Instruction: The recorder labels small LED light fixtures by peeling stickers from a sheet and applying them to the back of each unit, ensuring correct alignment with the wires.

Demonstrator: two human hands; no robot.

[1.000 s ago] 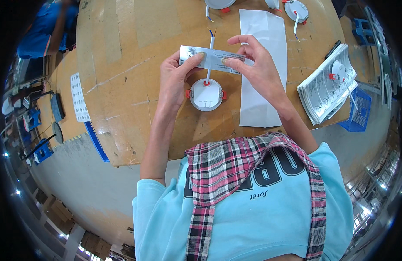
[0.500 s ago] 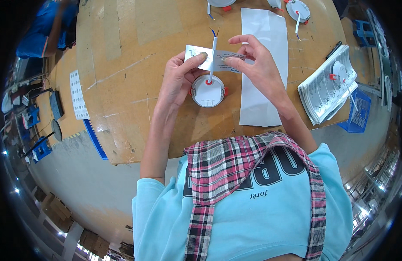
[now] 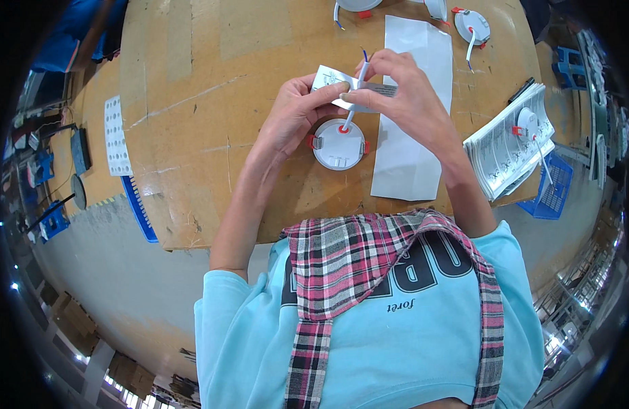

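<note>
A round white downlight with red-tipped spring clips lies back-up on the table. Its white cable rises from a red grommet between my hands and ends in bare-tipped wires, one of them blue. My left hand pinches the white end of a small printed label between thumb and fingers. From the other side, my right hand closes thumb and fingers on the label beside the cable. The label lies against the cable; whether it goes fully round is hidden by my fingers.
A long white sheet lies to the right on the wooden table. Beyond it are a stack of leaflets with a downlight on top, and a black marker. Another downlight sits far right. A dotted white sheet is left.
Both hands have shifted right with the label and cable. My right thumb has come across to the label's middle, near my left thumb. The downlight has slid slightly right.
</note>
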